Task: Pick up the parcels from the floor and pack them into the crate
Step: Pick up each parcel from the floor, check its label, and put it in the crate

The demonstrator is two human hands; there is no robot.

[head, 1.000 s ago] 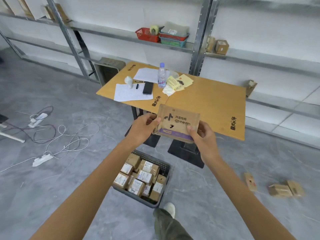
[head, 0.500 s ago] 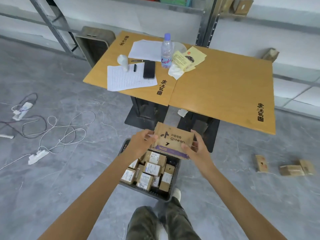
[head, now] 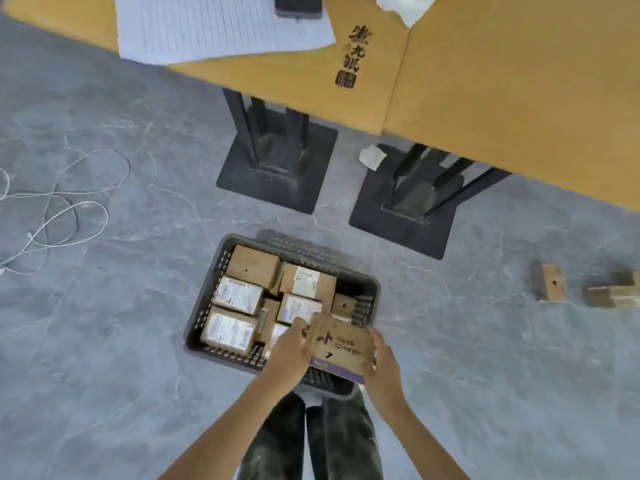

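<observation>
A flat brown cardboard parcel point(head: 341, 348) with black print and a purple edge is held between both hands over the near right corner of the crate. My left hand point(head: 290, 348) grips its left edge and my right hand point(head: 381, 362) grips its right edge. The dark grey slotted crate point(head: 221, 251) sits on the floor in front of my feet and holds several labelled brown boxes point(head: 239, 294). Two more parcels lie on the floor to the right, one small and standing point(head: 550, 282), one at the frame's edge point(head: 613, 296).
Wooden tables point(head: 502, 81) with black pedestal bases point(head: 277, 168) stand just beyond the crate; paper and a phone lie on top. White cables point(head: 62, 209) trail across the grey floor at left. A crumpled white scrap point(head: 372, 156) lies by the right base.
Both hands have brought the parcel down from chest height to just above the crate. The view has tilted down and moved closer to the floor.
</observation>
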